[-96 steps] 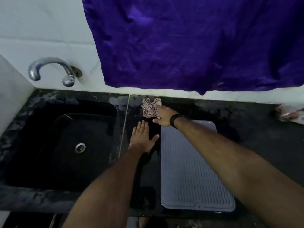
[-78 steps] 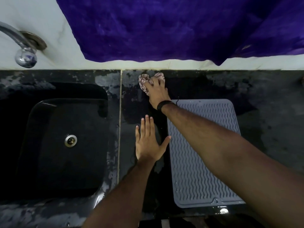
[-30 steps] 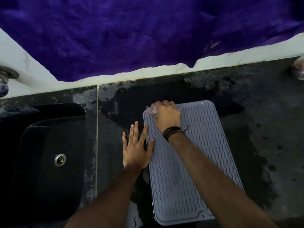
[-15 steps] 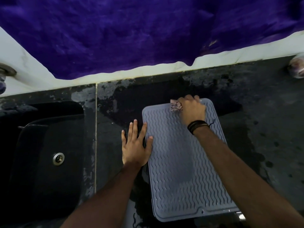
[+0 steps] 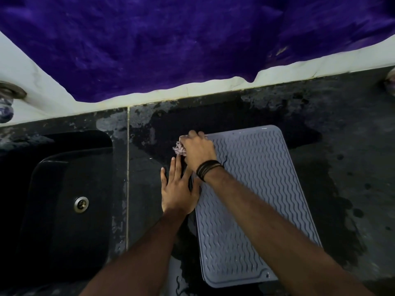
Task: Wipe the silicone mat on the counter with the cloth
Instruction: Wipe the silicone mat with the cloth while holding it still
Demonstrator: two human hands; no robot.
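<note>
A grey silicone mat point(image 5: 258, 189) with a wavy ribbed surface lies on the wet black counter point(image 5: 342, 146). My right hand point(image 5: 197, 150) is closed around a bunched checked cloth point(image 5: 179, 148) and presses it on the mat's far left corner; only a small part of the cloth sticks out past my fingers. My left hand point(image 5: 178, 190) lies flat, fingers spread, on the counter at the mat's left edge, its thumb side resting on the mat.
A black sink point(image 5: 64, 210) with a metal drain point(image 5: 81, 204) sits to the left. A tap point(image 5: 6, 103) shows at the far left edge. A purple fabric point(image 5: 192, 39) hangs over the white wall behind. A small object point(image 5: 390, 84) sits at the counter's far right.
My right hand has swept the cloth leftward, from the mat's far right area to its far left corner. The left hand has stayed flat at the mat's left edge.
</note>
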